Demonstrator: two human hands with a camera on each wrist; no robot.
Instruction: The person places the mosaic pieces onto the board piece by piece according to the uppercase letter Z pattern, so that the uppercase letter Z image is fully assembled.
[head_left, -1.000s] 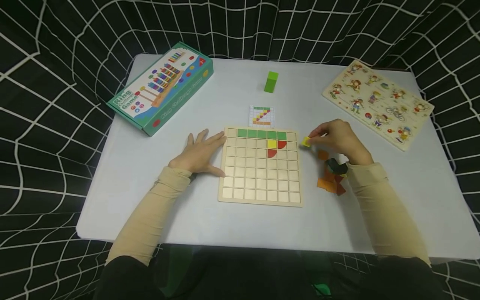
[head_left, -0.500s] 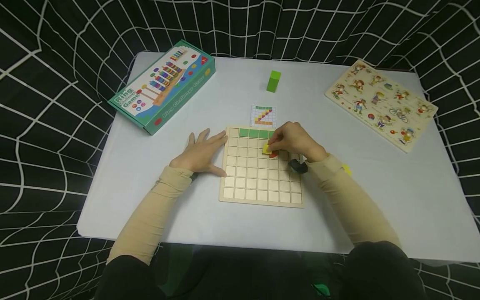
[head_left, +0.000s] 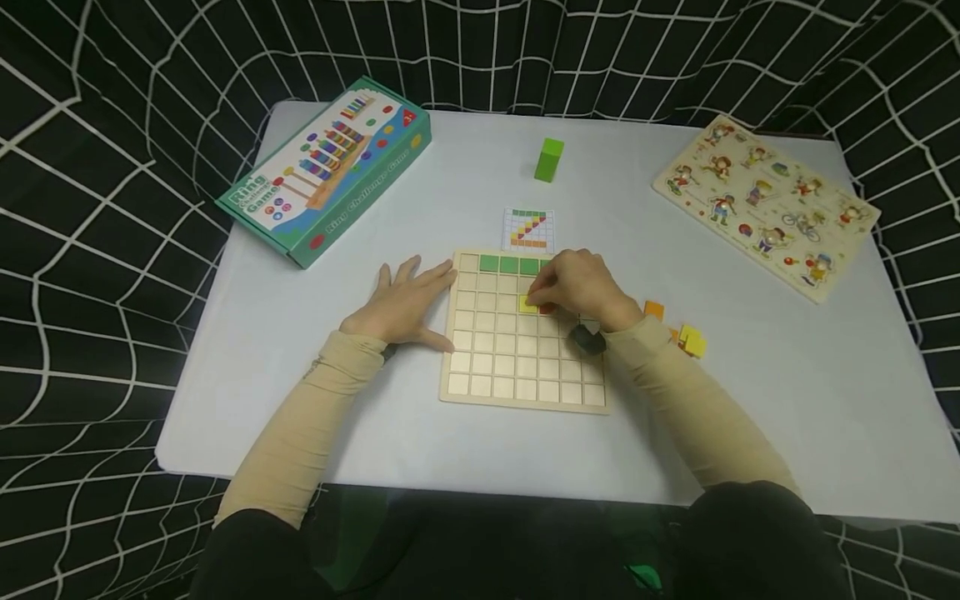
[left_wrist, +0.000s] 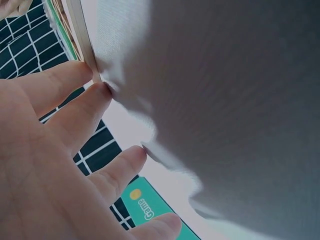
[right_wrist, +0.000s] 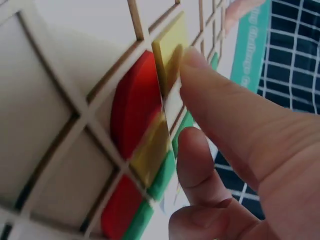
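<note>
Beige sleeves (head_left: 294,429), black upper sleeves (head_left: 258,554)

The grid board (head_left: 483,342) lies on the table (head_left: 397,446); from my station I see the left hand (head_left: 397,304) at its left edge, the right hand (head_left: 583,287) over its far right part, loose tiles (head_left: 692,340) right of it. Behind it, the card (head_left: 528,229), then the block (head_left: 549,160); box (head_left: 330,175) back left, puzzle board (head_left: 778,200) back right.

Thin yellow square tile (head_left: 527,304), on flat, pale wooden grid board (head_left: 504,365)
</note>
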